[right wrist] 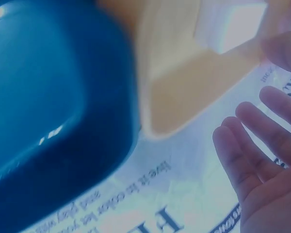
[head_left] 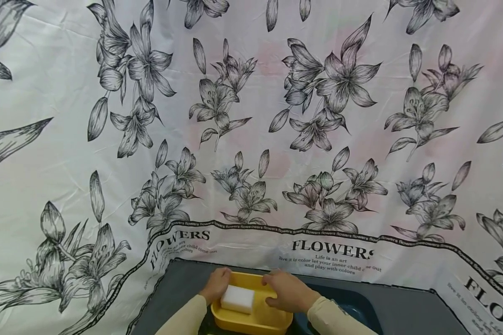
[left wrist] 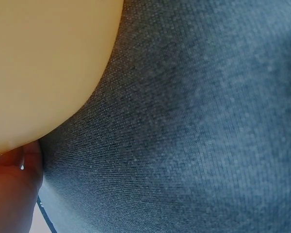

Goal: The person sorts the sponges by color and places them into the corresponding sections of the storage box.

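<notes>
The left hand (head_left: 215,284) gripped the yellow tub's (head_left: 272,320) left rim with curled fingers. The white foam block (head_left: 238,298) already lay inside the tub, leftward. Over the tub's right side, the right hand's (head_left: 292,293) fingers were parted, holding nothing; right of the tub sat a blue tub (head_left: 362,312). What remained was unclear.

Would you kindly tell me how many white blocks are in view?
1: the white block sits inside the yellow container, near the left hand; the right hand may hide others.
</notes>
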A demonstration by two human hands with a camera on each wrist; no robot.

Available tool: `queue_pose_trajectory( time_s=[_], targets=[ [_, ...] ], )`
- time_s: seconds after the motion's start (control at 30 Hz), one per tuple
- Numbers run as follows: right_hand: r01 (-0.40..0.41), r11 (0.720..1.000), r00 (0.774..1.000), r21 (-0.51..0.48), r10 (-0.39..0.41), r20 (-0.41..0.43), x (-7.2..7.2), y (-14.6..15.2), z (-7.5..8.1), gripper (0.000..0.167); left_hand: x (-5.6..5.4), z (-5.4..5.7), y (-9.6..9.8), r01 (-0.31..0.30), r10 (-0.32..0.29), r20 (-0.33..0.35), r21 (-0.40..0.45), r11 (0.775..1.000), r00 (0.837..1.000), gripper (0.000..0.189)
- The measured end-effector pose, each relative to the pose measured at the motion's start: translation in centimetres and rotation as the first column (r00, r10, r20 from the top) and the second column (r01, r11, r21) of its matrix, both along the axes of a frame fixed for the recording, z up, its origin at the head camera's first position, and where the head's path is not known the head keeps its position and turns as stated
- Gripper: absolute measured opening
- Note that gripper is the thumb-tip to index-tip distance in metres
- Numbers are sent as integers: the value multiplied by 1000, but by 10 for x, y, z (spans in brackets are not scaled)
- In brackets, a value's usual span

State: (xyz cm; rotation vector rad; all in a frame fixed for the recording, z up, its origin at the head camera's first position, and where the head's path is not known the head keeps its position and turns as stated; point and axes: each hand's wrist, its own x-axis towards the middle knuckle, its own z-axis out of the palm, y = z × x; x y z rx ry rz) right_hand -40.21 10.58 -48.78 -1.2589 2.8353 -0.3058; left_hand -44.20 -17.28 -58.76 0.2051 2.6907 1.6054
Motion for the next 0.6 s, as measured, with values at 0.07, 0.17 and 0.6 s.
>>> queue_pose_trajectory(
  time_s=[0.07,0.17,0.6],
  targets=[
    [10,1000,1000,6,-10,7,6,11,7,36,0,-1,-1,2,-2,6,-2,1000,1000,36],
    [17,1000,1000,2,-17,15,15,27,15,34,-2,-2,-1,3,-3,14,-4,1000,1000,36],
    [56,998,997,-6,-56,57,54,93,22,35,-11,-8,-4,-7,7,0,-18,1000,1000,33]
  ],
)
